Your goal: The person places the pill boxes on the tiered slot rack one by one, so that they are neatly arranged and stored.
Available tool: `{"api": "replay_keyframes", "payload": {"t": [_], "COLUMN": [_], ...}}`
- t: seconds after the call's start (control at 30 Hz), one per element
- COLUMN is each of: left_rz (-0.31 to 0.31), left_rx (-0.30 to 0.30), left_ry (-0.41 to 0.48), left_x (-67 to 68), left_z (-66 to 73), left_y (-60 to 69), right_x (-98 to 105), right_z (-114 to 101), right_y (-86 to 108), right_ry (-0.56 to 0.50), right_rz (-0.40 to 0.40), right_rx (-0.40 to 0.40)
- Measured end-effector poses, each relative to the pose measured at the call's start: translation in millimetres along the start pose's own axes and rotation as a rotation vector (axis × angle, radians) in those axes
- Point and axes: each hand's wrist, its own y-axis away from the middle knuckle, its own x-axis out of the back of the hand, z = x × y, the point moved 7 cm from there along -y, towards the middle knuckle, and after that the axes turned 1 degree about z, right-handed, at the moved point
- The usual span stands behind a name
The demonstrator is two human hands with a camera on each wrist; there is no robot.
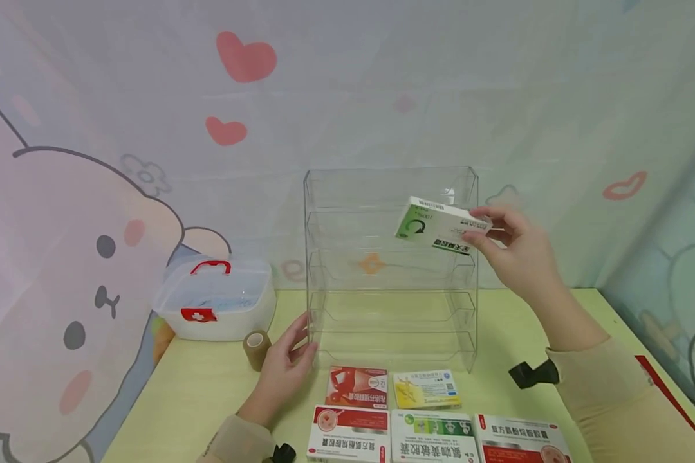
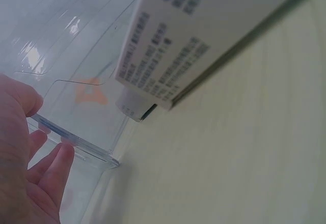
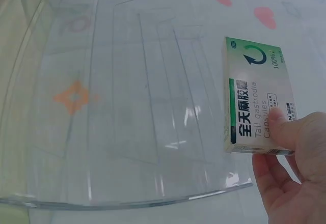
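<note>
My right hand (image 1: 518, 254) pinches a white and green medicine box (image 1: 440, 226) by one end, thumb on its printed face. It holds the box tilted in front of the upper tiers of a clear acrylic rack (image 1: 390, 344). In the right wrist view the carton (image 3: 254, 91) reads "Tall gastrodia Capsules". Low at the rack's left side is my left hand (image 1: 286, 363). The left wrist view shows that hand (image 2: 30, 152) gripping the rack's edge, thumb on one side and fingers on the other.
Several medicine boxes lie before the rack, including a red one (image 1: 356, 387), a yellow-white one (image 1: 427, 389) and a green-white one (image 1: 434, 440). Left of the rack stand a brown tape roll (image 1: 257, 354) and a white first-aid case (image 1: 226, 325). A printed cloth (image 1: 347, 96) hangs behind.
</note>
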Motion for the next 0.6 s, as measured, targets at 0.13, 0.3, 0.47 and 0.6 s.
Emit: {"api": "replay_keyframes", "payload": {"t": [0.13, 0.3, 0.47, 0.6], "left_rz": [-0.006, 0.002, 0.005, 0.002], "left_rx": [-0.012, 0.000, 0.007, 0.012], "left_ry": [-0.003, -0.004, -0.009, -0.006], "left_x": [-0.9, 2.0, 4.9, 5.7], "left_z": [-0.6, -2.6, -2.6, -2.9], "left_y": [-0.9, -0.3, -0.7, 2.4], "right_x": [-5, -18, -34, -50], "right_z": [-17, -34, -46, -52], "right_y": [-24.5, -50.9, -71.7, -82.5], "right_ry": [-0.038, -0.112, -0.147, -0.139], "right_rz": [0.017, 0.052, 0.073, 0.071], "right_rx": [0.011, 0.008, 0.016, 0.024]}}
